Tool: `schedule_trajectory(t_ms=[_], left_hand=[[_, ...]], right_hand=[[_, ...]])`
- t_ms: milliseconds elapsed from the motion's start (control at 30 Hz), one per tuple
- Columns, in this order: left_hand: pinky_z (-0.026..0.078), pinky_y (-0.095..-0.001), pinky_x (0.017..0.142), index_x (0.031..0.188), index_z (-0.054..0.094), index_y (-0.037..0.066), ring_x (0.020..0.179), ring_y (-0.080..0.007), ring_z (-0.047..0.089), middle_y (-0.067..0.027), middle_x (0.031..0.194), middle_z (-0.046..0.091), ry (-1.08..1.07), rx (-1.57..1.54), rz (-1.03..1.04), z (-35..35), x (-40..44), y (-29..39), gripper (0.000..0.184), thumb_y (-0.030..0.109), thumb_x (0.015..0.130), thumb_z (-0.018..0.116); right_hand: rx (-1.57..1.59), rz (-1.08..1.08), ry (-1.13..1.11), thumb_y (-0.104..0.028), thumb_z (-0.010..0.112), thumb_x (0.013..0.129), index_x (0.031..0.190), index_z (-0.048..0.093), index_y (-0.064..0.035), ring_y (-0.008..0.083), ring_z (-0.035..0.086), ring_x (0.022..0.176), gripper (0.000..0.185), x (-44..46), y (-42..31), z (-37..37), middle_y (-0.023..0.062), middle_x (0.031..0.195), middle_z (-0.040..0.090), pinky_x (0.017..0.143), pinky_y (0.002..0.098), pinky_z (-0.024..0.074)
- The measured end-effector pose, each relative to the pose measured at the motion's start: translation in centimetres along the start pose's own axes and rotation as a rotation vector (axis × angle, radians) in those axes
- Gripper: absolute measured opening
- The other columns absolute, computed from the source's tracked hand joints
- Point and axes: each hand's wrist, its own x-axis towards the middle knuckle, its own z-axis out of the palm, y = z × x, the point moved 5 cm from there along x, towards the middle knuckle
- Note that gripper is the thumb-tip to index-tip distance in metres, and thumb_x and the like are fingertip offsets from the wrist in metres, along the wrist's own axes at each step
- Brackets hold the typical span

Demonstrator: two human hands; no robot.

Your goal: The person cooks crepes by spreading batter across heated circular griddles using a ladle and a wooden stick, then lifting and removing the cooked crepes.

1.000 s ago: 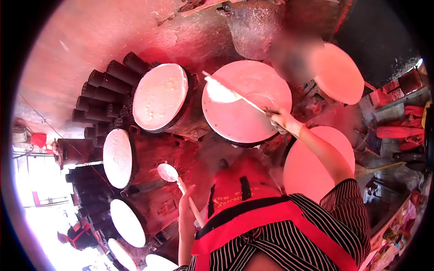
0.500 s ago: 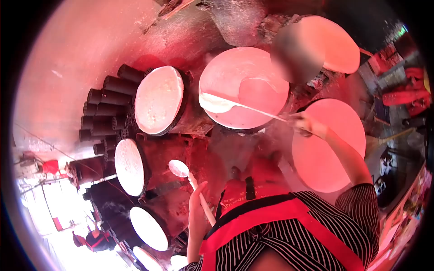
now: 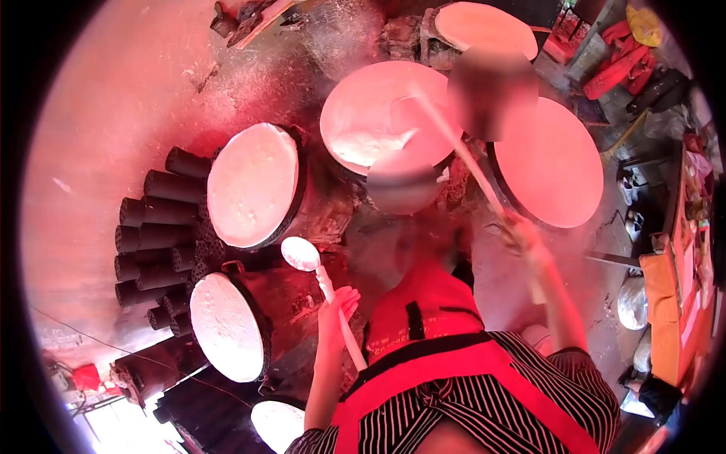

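Note:
My left hand point(image 3: 337, 309) is closed around the pale handle of a ladle point(image 3: 300, 253), whose whitish bowl points up and away from me. My right hand point(image 3: 524, 236) grips a long, thin spatula point(image 3: 469, 160), blurred by motion. Its far end reaches over a round griddle point(image 3: 349, 92) in front of me. A pale layer that looks like batter covers this griddle, with a brighter white patch point(image 3: 370, 144) at its lower left. A blurred round patch hides part of the near rim.
Other round griddles stand around me: on the left point(image 3: 253, 185), lower left point(image 3: 227, 327), right point(image 3: 550, 163) and far back point(image 3: 488, 29). Dark cylindrical briquettes point(image 3: 168, 188) are stacked along the left wall. A table with orange cloth point(image 3: 662, 303) stands at right.
The spatula has swung from the griddle's left side to its upper right, its handle now steeper. My left hand still holds the ladle, slightly higher. The whole view has shifted.

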Motion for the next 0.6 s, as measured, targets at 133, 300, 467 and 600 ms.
schedule_trajectory(t_ms=[133,300,467,600], left_hand=[[0.039,-0.0301,0.097,0.119,0.053,0.000,0.116,-0.0156,0.051,-0.0082,0.118,0.057,0.088,-0.055,0.089,-4.5,-2.7,-1.1,0.034,0.016,0.089,0.057],[0.038,-0.0253,0.091,0.117,0.056,0.006,0.109,-0.0112,0.049,-0.0023,0.113,0.056,0.232,-0.122,0.176,-9.4,-8.0,-3.6,0.030,0.018,0.090,0.056],[0.040,-0.0239,0.084,0.116,0.055,0.003,0.094,-0.0099,0.050,-0.0015,0.104,0.054,0.253,-0.396,0.138,-11.9,-9.2,-7.2,0.030,0.016,0.088,0.056],[0.039,-0.0222,0.083,0.117,0.055,0.004,0.092,-0.0065,0.048,-0.0008,0.110,0.055,0.226,-0.211,0.187,-11.5,-9.2,-6.0,0.030,0.015,0.089,0.055]], right_hand=[[0.397,-0.195,-0.302,-0.023,0.049,0.092,0.107,0.051,-0.0226,0.0080,0.035,0.039,0.015,3.6,1.4,20.7,-0.0053,0.054,0.037,0.035,0.0251,0.0282],[0.463,-0.562,-0.304,-0.033,0.043,0.098,0.116,0.051,-0.0181,0.0065,0.034,0.038,0.025,11.0,-2.6,41.8,-0.0071,0.052,0.037,0.035,0.0217,0.0274],[0.451,-0.641,0.111,-0.031,0.043,0.098,0.131,0.041,-0.0296,0.0115,0.035,0.034,0.034,24.1,1.9,47.9,-0.0040,0.049,0.035,0.032,0.0270,0.0282],[0.555,-0.483,-0.008,-0.029,0.043,0.097,0.128,0.042,-0.0309,0.0107,0.035,0.038,0.030,16.2,6.5,42.1,-0.0045,0.054,0.035,0.033,0.0264,0.0277]])
